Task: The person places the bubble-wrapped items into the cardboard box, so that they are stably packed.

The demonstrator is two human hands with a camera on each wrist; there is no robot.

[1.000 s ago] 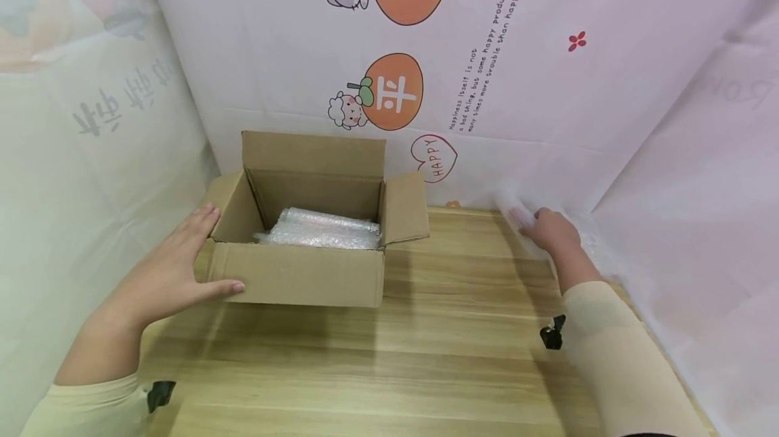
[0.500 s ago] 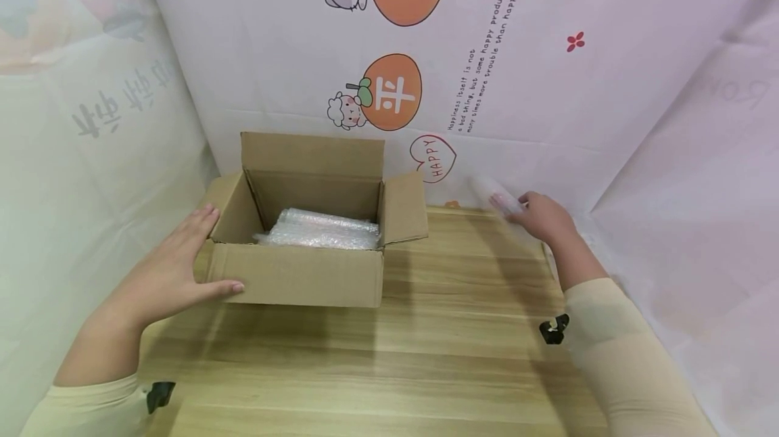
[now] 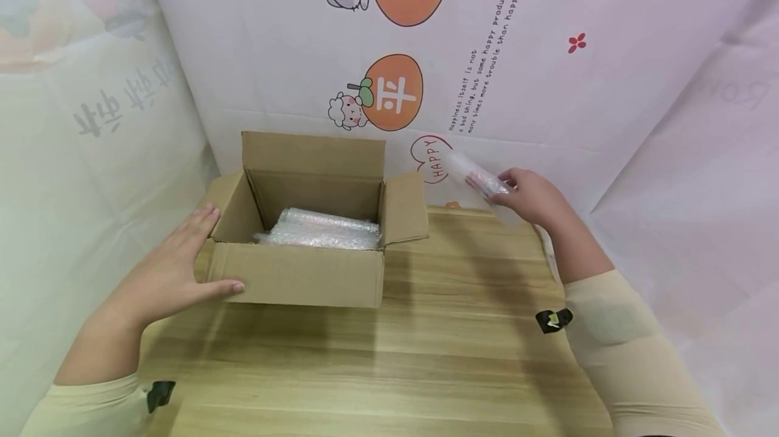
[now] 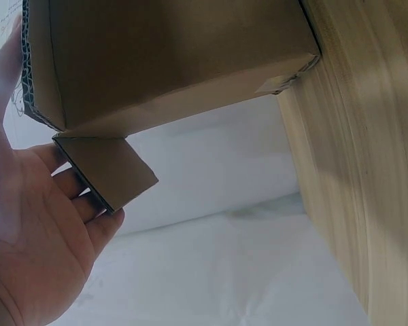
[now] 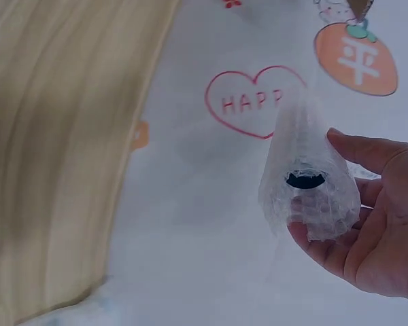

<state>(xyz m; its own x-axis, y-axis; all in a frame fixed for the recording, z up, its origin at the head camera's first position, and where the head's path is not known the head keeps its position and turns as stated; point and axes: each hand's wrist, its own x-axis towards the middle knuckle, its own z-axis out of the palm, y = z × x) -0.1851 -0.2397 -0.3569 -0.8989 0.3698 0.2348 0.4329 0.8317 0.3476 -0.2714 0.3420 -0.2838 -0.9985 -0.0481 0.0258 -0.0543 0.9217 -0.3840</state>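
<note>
A white printed sheet rises at twelve o'clock, carrying orange fruit drawings, lines of text and a red heart marked HAPPY. Before it spreads a wooden tabletop with pale grain.

Between ten and eleven o'clock from the tabletop's middle, a cardboard box stands upright, its flaps spread: the back one points up, the others splay outward. The person's cream sleeves reach in from five and seven o'clock.

The left hand lies at the box's corner, between eight and nine o'clock from its centre. It is unclenched, fingers extended along the left flap and thumb stretched against the front flap; the left wrist view shows fingertips behind the cardboard.

The right hand, almost at three o'clock from the box, grasps a bubble-wrapped roll between thumb and fingers.

Inside the box, bubble-wrapped bundles with a pinkish tint lie side by side near the front wall.

The held bubble-wrapped roll is raised above the tabletop, well apart from the box, tilted with its far end toward ten o'clock. In the right wrist view its near end shows a dark round opening.
</note>
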